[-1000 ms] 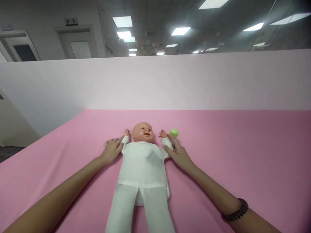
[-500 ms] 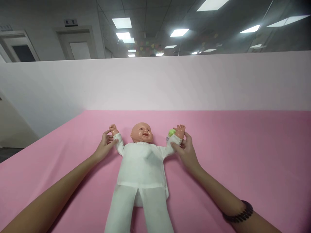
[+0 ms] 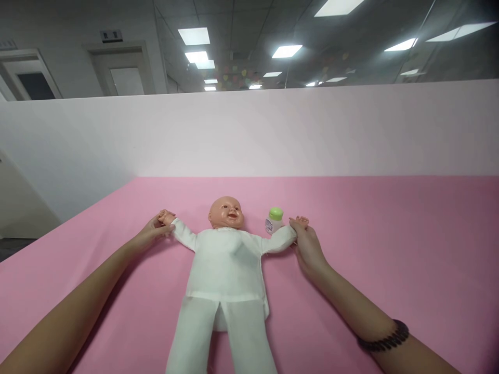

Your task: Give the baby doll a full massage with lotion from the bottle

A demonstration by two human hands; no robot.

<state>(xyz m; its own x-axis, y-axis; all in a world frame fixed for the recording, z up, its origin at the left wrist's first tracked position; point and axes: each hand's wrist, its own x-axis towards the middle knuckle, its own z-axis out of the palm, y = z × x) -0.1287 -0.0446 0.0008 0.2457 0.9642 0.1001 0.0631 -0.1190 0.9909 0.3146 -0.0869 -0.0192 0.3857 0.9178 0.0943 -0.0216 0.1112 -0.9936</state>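
A baby doll [image 3: 226,265] in a white top and trousers lies on its back on the pink surface [image 3: 374,249], its head toward the far side. Both its arms are stretched out sideways. At the left, my left hand [image 3: 150,234] is closed around the doll's wrist and hand. On the other side, my right hand [image 3: 307,244] grips the doll's other wrist at the sleeve end, with the doll's small fingers showing above mine. Just beyond that sleeve stands a small bottle [image 3: 274,220] with a green cap and a label, its base partly hidden by the doll's arm.
A white partition [image 3: 249,135] runs along the back edge of the pink surface. Behind it are doors [image 3: 127,72] and lit ceiling panels. A dark beaded bracelet [image 3: 385,340] circles my right wrist.
Both my hands have moved outward and a little nearer, drawing the doll's arms from bent and raised to spread sideways. The green-capped bottle, earlier partly covered, now shows more fully.
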